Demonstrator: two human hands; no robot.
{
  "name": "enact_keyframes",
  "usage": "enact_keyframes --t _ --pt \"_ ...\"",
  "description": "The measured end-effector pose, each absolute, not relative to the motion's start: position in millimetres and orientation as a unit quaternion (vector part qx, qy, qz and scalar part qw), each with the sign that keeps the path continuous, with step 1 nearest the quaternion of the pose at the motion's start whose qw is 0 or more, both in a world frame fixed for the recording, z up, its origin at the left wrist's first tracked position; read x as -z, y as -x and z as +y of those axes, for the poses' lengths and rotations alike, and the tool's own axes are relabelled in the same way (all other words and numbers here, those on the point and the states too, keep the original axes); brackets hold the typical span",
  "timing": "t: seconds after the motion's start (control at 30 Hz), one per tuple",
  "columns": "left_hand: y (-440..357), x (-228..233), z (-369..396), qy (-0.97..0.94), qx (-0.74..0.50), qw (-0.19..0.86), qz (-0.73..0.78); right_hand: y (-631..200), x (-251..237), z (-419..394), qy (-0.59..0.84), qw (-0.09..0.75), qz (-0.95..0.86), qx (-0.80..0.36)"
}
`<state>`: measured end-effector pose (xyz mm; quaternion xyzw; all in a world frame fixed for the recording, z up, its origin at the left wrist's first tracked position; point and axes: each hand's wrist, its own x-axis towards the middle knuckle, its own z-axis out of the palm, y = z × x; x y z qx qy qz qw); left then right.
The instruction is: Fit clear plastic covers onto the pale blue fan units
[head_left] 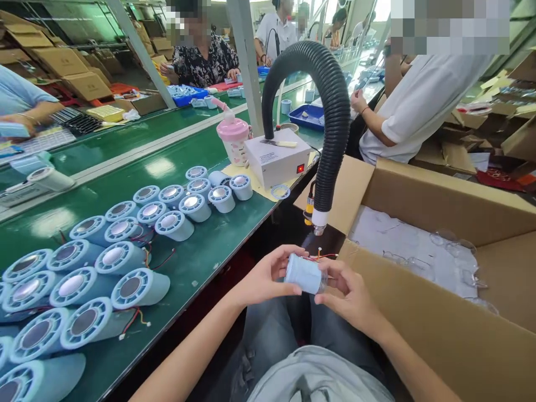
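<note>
A light blue cylindrical part (305, 274) with thin red and yellow wires trailing from its far end lies sideways between both my hands, above my lap. My left hand (263, 277) grips its left end with thumb and fingers. My right hand (349, 293) holds its right end, where a clear round piece sits against it. The end of a black corrugated hose (330, 139) hangs just above the part.
Several matching blue cylinders (100, 268) lie in rows on the green bench (201, 262) at my left. A white box with a red switch (278, 158) and a pink cup (233, 139) stand behind them. An open cardboard box (422, 262) of clear round pieces is at my right. Other people work nearby.
</note>
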<state>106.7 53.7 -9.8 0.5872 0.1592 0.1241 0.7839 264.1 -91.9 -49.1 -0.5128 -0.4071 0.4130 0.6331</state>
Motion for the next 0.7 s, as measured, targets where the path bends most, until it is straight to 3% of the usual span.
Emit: enact_keyframes --t 0.2,0.7 --pt "-64.4 -8.2 23.5 -0.667 -0.132 0.719 0.141 -260.4 9.6 -114.3 0.511 0.504 -0.522 -0.461" --pt "-36.3 -13.6 10.5 -0.702 -0.186 0.677 0.12 -242.6 -8.8 -114.1 0.492 0.464 -0.403 -0.616"
